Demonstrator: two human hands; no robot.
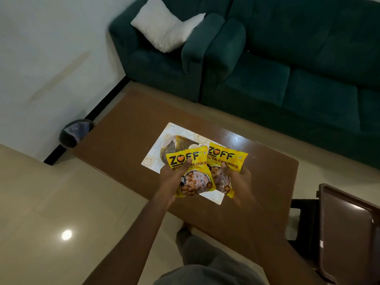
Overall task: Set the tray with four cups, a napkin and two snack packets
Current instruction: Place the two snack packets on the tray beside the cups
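Gripping snack packets (193, 175) above the tray (164, 140): left hand (171, 178) and right hand (240, 178), fingers (188, 163) curled round one each.

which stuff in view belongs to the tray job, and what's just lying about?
Job:
- left packet, held in the left hand
- right packet, held in the right hand
- tray, on the table
- cups, napkin: cannot make out

Lying about:
- sofa
- armchair
- cushion
- bin
- brown chair
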